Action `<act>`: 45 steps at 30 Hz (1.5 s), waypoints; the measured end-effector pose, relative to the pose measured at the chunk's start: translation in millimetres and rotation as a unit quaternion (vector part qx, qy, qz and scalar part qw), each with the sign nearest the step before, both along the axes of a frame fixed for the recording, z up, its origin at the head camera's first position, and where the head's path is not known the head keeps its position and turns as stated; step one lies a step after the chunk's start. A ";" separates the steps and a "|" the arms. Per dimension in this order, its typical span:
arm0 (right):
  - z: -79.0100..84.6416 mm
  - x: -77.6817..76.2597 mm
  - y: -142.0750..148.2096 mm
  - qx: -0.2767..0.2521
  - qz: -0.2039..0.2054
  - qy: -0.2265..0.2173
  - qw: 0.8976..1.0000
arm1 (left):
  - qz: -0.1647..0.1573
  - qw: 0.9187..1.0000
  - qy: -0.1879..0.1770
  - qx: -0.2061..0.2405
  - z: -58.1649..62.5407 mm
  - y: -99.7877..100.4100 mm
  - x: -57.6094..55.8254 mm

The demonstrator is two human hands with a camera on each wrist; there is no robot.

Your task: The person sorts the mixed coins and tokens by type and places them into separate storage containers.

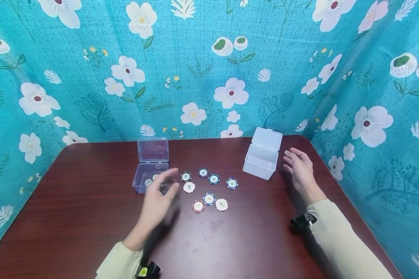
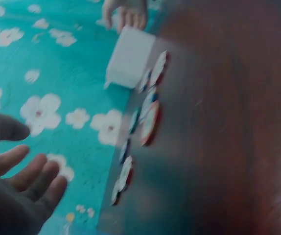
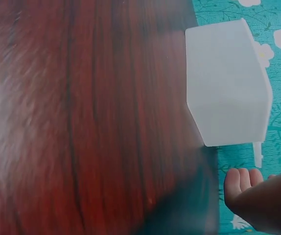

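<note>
Head view: a dark-red wood-grained table [image 1: 73, 217] is meeting turquoise, flower-printed fabric curtains [image 1: 195, 35]; round, coloured-rimmed chips [image 1: 214, 179] are lying between a clear bluish plastic box [image 1: 141, 189] and a translucent white plastic box [image 1: 258, 169]. The left hand [image 1: 157, 201] is hovering near the clear box, the right hand [image 1: 302, 173] beside the white. Left wrist view: fingers [image 2: 47, 176] and thumb [image 2: 13, 128] are standing apart before the curtains. Right wrist view: the table is reflecting light; loose fingers are gripping nothing.

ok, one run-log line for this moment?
left hand: empty, near clear box | right hand: empty, near white box | both boxes: open | poker chips: loose on table
</note>
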State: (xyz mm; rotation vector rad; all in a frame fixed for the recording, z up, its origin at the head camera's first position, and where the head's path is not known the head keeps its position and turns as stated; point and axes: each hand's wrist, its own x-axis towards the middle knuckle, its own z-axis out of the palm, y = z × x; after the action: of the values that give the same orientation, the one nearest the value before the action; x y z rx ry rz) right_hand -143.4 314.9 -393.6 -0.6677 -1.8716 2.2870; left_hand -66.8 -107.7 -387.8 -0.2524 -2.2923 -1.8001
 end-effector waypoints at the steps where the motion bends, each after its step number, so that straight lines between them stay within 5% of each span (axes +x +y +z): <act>1: -1.5 -2.0 -1.0 -0.004 0.003 -0.004 1.000 | -0.020 1.000 -0.013 -0.019 -1.4 4.7 1.9; 7: -14.0 -16.5 -14.3 0.004 0.008 -0.016 1.000 | -0.089 0.986 -0.072 -0.120 -14.0 22.6 9.0; 17: -28.2 -31.6 -30.8 0.084 -0.035 -0.037 0.995 | -0.116 0.974 -0.085 -0.177 -29.0 32.6 12.4; 32: -36.5 -40.8 -38.8 0.184 0.024 -0.011 0.982 | -0.095 0.969 -0.048 -0.224 -42.8 32.8 12.0; 45: -37.6 -40.4 -37.2 0.188 0.032 -0.007 0.982 | -0.086 0.965 -0.038 -0.247 -46.9 36.5 10.5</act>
State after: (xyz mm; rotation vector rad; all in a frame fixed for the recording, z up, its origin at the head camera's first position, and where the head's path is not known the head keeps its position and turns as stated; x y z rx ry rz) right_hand -183.9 277.7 -431.1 -0.5746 -2.2725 1.8813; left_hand -56.3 -71.2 -434.7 -0.4803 -2.8227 -1.2886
